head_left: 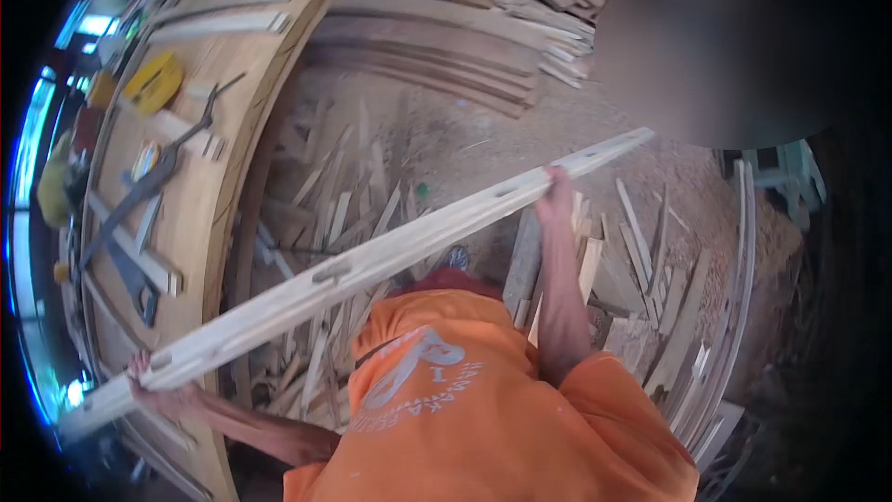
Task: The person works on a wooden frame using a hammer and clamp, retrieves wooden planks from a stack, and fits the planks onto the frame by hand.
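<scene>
A long pale wooden beam (400,244) with slots cut in its face runs slantwise across the view, held up in front of my orange shirt. My left hand (158,389) is closed around it near its lower left end, over the workbench edge. Toward the upper right end, my right hand (557,188) grips the beam's near edge with the arm stretched forward. One slot (505,192) lies just left of my right hand, and another (332,271) is near the middle. Parts of the fingers of both hands are hidden behind the wood.
On the left stands a wooden workbench (243,144) with a handsaw (139,281), a yellow object (155,84) and wood pieces. Scrap strips (372,163) litter the floor. Stacked planks (427,46) lie ahead. Long strips (734,316) and a pale green stool (788,181) are right.
</scene>
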Action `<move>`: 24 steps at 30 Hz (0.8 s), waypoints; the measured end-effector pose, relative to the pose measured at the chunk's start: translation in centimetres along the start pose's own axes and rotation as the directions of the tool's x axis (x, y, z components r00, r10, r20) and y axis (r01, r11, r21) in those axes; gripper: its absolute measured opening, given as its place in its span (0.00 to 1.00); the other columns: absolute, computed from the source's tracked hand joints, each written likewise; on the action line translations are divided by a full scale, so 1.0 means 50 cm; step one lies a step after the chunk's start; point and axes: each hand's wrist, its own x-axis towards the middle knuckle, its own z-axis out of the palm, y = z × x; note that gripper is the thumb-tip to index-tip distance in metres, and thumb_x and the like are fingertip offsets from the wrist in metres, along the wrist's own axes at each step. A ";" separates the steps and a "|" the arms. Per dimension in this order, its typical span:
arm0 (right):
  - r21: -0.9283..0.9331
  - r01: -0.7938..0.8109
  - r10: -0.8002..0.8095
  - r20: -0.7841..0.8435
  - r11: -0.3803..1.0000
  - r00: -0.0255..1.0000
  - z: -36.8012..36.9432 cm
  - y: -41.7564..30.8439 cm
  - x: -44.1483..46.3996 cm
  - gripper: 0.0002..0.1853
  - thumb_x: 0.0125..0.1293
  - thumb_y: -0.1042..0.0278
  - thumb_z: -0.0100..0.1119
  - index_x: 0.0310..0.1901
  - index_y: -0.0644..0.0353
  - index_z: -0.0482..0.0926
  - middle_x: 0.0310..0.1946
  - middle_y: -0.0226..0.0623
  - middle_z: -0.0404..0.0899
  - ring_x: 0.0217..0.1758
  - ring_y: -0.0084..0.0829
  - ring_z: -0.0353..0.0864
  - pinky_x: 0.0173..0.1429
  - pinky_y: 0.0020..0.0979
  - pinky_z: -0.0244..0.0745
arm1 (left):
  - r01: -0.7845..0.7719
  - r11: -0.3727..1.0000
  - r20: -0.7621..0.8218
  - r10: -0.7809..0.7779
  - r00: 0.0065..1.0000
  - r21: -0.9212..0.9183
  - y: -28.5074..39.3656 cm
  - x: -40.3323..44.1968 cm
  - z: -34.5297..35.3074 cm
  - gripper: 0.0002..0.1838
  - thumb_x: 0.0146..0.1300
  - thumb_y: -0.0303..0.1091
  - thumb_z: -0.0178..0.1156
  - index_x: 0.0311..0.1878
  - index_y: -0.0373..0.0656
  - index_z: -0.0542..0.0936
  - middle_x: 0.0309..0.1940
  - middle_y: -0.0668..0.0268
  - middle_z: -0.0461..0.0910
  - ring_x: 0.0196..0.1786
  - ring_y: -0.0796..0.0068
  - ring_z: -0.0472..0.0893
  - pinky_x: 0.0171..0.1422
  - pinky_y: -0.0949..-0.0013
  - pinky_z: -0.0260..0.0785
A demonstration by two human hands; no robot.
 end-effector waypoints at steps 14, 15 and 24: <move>0.015 -0.040 0.042 -0.148 0.999 0.988 0.002 0.214 -0.168 0.10 0.65 0.76 0.62 0.46 0.61 0.76 0.41 0.37 0.76 0.46 0.39 0.81 0.59 0.45 0.81 | -0.069 0.891 -0.222 0.185 0.957 0.448 0.120 0.036 0.026 0.12 0.77 0.40 0.56 0.47 0.43 0.68 0.41 0.67 0.67 0.48 0.73 0.73 0.62 0.68 0.67; 0.028 -0.037 0.040 -0.112 0.999 0.993 -0.002 0.210 -0.164 0.10 0.66 0.73 0.62 0.47 0.60 0.75 0.42 0.39 0.76 0.47 0.42 0.81 0.62 0.48 0.82 | 0.088 0.954 0.120 -0.127 0.985 0.285 0.204 0.089 -0.082 0.15 0.78 0.40 0.58 0.55 0.38 0.71 0.49 0.65 0.74 0.54 0.70 0.76 0.70 0.67 0.67; 0.293 0.440 -0.315 -0.387 0.849 0.867 0.246 -0.023 -0.441 0.24 0.64 0.79 0.64 0.60 0.63 0.66 0.51 0.42 0.73 0.53 0.37 0.80 0.58 0.42 0.84 | -0.262 0.717 0.291 0.086 0.953 0.646 -0.215 0.189 0.313 0.15 0.78 0.38 0.58 0.57 0.37 0.72 0.52 0.63 0.75 0.57 0.69 0.77 0.71 0.65 0.68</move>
